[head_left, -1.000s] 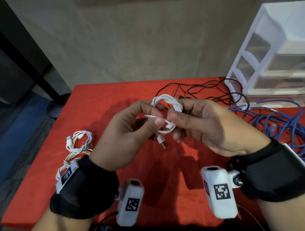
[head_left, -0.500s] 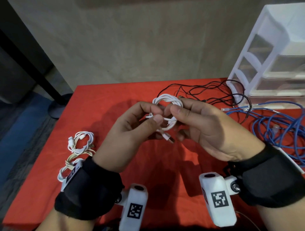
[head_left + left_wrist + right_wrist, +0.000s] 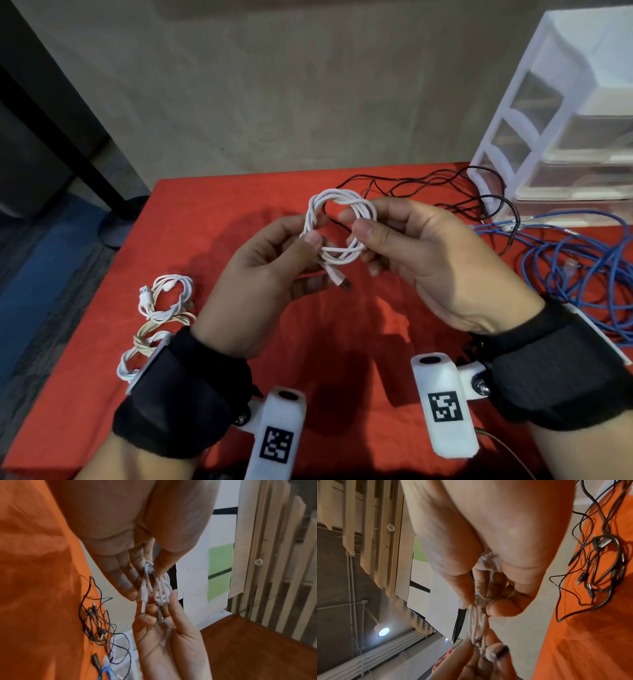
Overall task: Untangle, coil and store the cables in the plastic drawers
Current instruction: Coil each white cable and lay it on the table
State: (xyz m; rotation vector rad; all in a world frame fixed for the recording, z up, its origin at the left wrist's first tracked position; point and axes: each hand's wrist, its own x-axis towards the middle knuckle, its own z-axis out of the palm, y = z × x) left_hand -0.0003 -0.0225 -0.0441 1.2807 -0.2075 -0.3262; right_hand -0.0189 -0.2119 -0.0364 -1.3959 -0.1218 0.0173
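Pinching a coiled white cable (image 3: 337, 233) between them, both hands hover above the middle of the red table (image 3: 212, 198): the left hand (image 3: 263, 274) grips its 9 o'clock side with thumb and fingers, the right hand (image 3: 435, 260) its 3 o'clock side, and the plug hangs at 6 o'clock. Tangled black cables (image 3: 445, 192) lie at 1 o'clock, beside the plastic drawers (image 3: 555, 113). A blue cable (image 3: 582, 267) heaps at 3 o'clock; coiled white cables (image 3: 164, 301) rest at 9 o'clock.

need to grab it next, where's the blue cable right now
In the head view the blue cable lies in a loose heap at the table's right edge, just in front of the plastic drawers, right of the right hand.
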